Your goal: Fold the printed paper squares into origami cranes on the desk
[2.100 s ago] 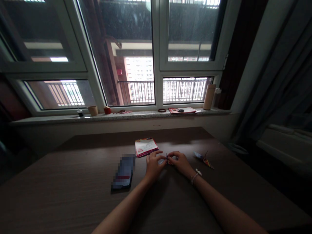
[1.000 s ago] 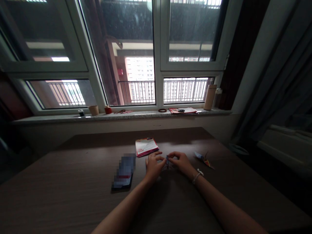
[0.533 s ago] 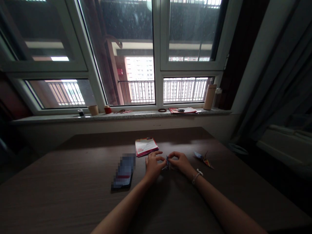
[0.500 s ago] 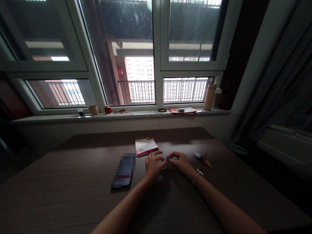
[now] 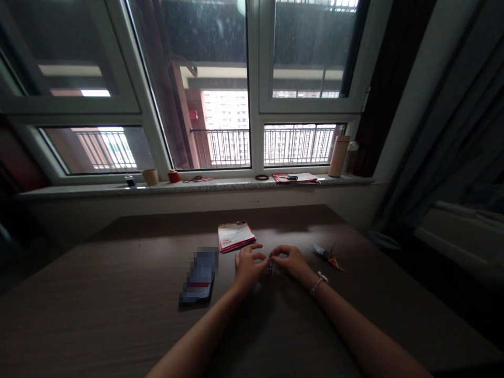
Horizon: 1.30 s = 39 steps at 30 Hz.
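Big window [image 5: 254,63] takes up most of the view, and a dark wood-look bench [image 5: 118,294] sits just in front of it, far edge toward the stone sill [image 5: 228,185]. There's a tan bottle [image 5: 338,156] standing at the sill's right end. Both bare hands are around mid-bench: left hand [image 5: 250,265] and right hand [image 5: 291,262], each with thumb and forefinger pinched together, left middle finger sticking out. Phone [image 5: 199,278] lies left of them, screen pixelated. Paper stack [image 5: 236,236] is nearer the far edge; there's print on top, way too small to read. A folded paper piece [image 5: 329,257] lies between the right hand and the bench's right edge. Tiniest thing is the little folded paper [image 5: 270,266] both hands are gripping, partly hidden by fingers.
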### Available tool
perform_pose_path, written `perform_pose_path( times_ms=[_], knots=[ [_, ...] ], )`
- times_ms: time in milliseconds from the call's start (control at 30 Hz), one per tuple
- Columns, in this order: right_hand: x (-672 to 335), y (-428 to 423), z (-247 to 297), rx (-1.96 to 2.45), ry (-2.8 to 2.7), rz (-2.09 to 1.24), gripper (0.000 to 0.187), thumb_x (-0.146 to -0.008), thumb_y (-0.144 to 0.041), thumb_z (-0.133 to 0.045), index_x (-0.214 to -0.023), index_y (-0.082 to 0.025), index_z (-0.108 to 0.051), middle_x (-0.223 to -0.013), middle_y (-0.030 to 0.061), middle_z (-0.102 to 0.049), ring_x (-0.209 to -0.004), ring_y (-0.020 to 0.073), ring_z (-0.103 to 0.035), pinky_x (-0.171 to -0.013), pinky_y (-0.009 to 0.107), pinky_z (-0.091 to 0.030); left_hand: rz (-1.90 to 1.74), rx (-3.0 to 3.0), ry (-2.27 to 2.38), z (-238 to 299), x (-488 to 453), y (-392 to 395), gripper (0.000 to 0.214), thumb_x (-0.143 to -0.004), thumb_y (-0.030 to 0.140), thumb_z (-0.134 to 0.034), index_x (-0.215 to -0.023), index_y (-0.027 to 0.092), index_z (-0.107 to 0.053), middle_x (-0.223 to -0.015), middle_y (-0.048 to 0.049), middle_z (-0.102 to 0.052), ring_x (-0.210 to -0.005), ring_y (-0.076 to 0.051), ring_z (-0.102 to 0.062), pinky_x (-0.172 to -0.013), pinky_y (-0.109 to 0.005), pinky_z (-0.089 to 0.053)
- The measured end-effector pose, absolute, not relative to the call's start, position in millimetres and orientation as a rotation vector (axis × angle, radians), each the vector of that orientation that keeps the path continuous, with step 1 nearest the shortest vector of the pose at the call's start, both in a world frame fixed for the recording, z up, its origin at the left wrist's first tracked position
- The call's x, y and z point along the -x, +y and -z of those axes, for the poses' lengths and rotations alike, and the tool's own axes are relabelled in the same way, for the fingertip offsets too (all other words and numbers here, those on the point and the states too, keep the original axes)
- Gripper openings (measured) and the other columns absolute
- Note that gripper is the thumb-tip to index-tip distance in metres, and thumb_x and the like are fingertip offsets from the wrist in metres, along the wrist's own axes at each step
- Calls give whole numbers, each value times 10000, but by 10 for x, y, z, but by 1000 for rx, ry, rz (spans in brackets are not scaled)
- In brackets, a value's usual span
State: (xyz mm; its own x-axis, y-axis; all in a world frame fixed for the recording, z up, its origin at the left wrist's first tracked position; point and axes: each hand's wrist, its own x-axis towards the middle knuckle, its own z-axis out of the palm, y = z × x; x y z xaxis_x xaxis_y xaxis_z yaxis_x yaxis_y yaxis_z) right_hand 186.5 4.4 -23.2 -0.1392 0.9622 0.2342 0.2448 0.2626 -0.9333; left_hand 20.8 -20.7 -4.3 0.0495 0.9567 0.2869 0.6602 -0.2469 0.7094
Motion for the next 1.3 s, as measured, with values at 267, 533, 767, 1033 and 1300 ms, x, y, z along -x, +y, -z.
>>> perform_pose_path(
  times_ms=[267, 533, 767, 1033, 1300],
  knots=[
    [-1889, 63, 231, 1141, -1620, -948, 256, -659, -411, -696, -732, -165, -690, -779, 41, -714, -788, 192, -637, -785, 308, -474, -1030, -1952, 1666, -10, -206, -219, 124, -749, 246, -669, -633, 248, -713, -1218, -15, -640, -1225, -259, -484, -1105, -508, -262],
    [-1880, 106, 301, 1130, -1635, -864, 219, -679, -395, -680, -690, -179, -650, -750, 30, -699, -776, 182, -626, -783, 304, -475, -1039, -1976, 1654, 8, -222, -217, 104, -743, 267, -690, -644, 260, -721, -1232, -19, -630, -1230, -271, -468, -1116, -550, -220],
    [-1886, 99, 287, 1083, -1551, -972, 282, -626, -399, -739, -776, -166, -684, -768, 40, -717, -771, 189, -657, -786, 320, -501, -1033, -1970, 1658, 21, -218, -208, 99, -742, 272, -695, -650, 258, -728, -1234, -28, -632, -1225, -280, -475, -1110, -555, -232],
    [-1876, 112, 327, 1079, -1579, -898, 274, -673, -428, -713, -773, -174, -700, -764, 36, -716, -769, 186, -649, -796, 327, -493, -1040, -1971, 1661, 47, -212, -192, 95, -744, 274, -686, -663, 256, -733, -1235, -27, -629, -1219, -281, -484, -1108, -538, -247],
    [-1879, 110, 320, 1092, -1597, -905, 263, -695, -416, -690, -775, -166, -693, -802, 48, -721, -806, 194, -649, -802, 321, -488, -1050, -1964, 1664, 46, -219, -201, 110, -753, 282, -686, -655, 256, -728, -1240, -24, -627, -1224, -275, -479, -1113, -537, -234]
  ],
)
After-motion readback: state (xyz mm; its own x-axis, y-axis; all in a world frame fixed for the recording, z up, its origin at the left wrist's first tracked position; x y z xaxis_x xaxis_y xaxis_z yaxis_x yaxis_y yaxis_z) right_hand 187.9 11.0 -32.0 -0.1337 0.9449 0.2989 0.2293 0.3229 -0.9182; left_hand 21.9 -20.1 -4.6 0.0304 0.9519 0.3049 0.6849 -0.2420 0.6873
